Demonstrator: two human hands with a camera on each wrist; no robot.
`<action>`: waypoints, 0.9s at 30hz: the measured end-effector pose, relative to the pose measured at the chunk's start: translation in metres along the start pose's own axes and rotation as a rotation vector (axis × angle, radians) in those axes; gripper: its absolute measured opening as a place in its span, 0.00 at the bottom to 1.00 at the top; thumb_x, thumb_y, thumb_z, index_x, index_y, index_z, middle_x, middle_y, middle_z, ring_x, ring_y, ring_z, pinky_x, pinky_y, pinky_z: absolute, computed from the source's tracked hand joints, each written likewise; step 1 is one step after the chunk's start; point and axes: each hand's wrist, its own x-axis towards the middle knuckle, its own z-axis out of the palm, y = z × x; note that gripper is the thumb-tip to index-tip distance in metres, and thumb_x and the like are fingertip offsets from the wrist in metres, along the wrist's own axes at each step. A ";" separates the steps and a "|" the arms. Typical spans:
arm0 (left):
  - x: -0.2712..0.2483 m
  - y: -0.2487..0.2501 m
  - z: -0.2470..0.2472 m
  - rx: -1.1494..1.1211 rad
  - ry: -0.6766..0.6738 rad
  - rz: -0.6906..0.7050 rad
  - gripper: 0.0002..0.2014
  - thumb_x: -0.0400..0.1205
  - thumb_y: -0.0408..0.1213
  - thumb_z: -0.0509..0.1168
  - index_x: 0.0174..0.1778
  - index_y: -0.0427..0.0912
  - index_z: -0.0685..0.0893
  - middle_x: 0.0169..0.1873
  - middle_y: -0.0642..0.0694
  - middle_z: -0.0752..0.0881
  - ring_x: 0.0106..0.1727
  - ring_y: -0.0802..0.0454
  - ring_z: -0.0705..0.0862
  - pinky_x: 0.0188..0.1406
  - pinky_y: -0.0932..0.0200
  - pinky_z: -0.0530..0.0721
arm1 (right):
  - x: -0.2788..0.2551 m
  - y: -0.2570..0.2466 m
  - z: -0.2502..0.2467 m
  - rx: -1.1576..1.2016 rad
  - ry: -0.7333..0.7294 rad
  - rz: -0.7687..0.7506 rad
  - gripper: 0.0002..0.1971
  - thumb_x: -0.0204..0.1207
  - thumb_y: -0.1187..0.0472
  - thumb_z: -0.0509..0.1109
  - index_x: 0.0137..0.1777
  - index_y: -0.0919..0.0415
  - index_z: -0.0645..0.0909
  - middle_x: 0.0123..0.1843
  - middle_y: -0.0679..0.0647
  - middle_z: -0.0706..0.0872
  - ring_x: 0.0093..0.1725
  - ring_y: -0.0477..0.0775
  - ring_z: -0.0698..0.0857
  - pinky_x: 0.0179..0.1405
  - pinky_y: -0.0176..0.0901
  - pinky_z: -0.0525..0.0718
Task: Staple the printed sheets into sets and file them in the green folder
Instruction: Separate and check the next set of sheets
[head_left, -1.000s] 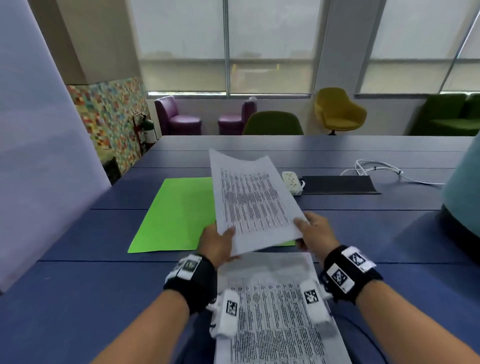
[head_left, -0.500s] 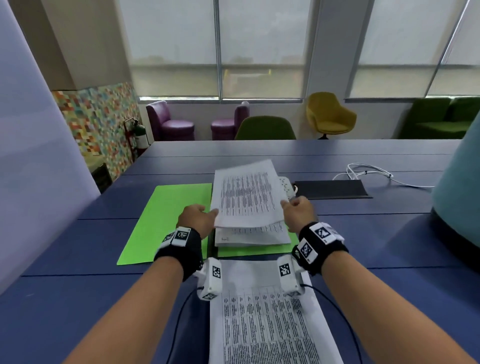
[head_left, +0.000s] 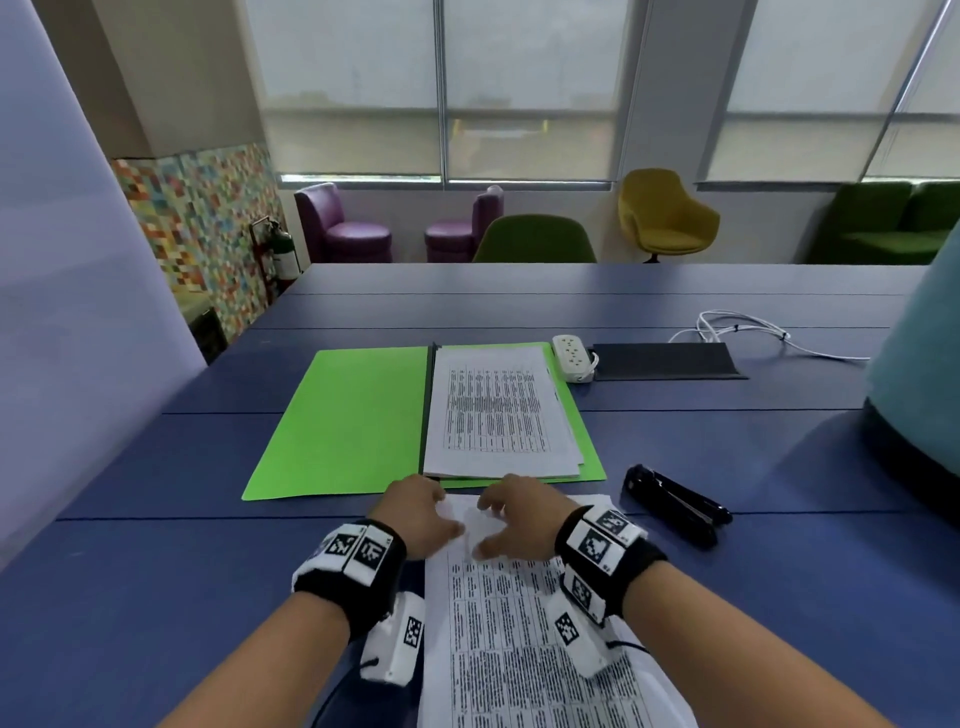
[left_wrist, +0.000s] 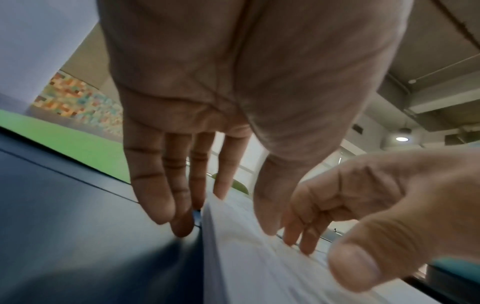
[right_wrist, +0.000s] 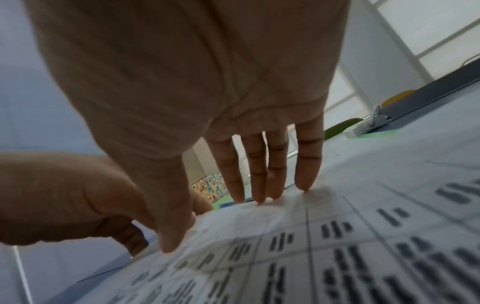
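Observation:
The green folder (head_left: 343, 426) lies open on the blue table, and a set of printed sheets (head_left: 496, 410) rests on its right half. Nearer to me lies a stack of loose printed sheets (head_left: 524, 644). My left hand (head_left: 415, 512) is at the stack's top left corner, fingers straight (left_wrist: 153, 197) and reaching down beside the paper edge (left_wrist: 233, 246). My right hand (head_left: 514, 514) lies on the top of the stack, its straight fingertips (right_wrist: 306, 181) touching the top sheet (right_wrist: 337, 236). Neither hand holds anything. A black stapler (head_left: 675, 506) lies to the right of the stack.
A white power strip (head_left: 571, 357) and a black mat (head_left: 665, 361) sit beyond the folder, with a white cable (head_left: 748, 327) further right. A teal object (head_left: 919, 374) stands at the right edge. Chairs line the far side of the table.
Both hands carried a set of sheets forward, laid it on the folder's right half, let go, then drew back to the top of the near stack.

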 end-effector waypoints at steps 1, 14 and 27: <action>-0.003 -0.002 0.002 0.006 0.020 -0.003 0.25 0.74 0.48 0.76 0.65 0.43 0.83 0.62 0.47 0.86 0.60 0.49 0.85 0.61 0.58 0.82 | 0.000 0.000 0.002 -0.022 0.011 0.007 0.38 0.66 0.39 0.81 0.74 0.51 0.76 0.67 0.51 0.80 0.66 0.55 0.80 0.67 0.51 0.81; -0.018 -0.011 0.004 -0.148 0.211 0.007 0.07 0.71 0.38 0.76 0.32 0.52 0.85 0.38 0.52 0.89 0.42 0.53 0.87 0.48 0.59 0.87 | 0.005 -0.002 0.006 -0.109 0.030 0.018 0.43 0.65 0.38 0.81 0.79 0.50 0.71 0.71 0.53 0.75 0.73 0.56 0.71 0.71 0.53 0.75; -0.035 0.001 0.011 -0.253 0.192 0.152 0.06 0.71 0.36 0.78 0.32 0.50 0.88 0.32 0.55 0.90 0.35 0.61 0.87 0.40 0.62 0.88 | 0.009 0.000 0.009 -0.096 0.061 0.006 0.40 0.64 0.42 0.82 0.76 0.47 0.71 0.68 0.54 0.77 0.69 0.57 0.74 0.67 0.54 0.78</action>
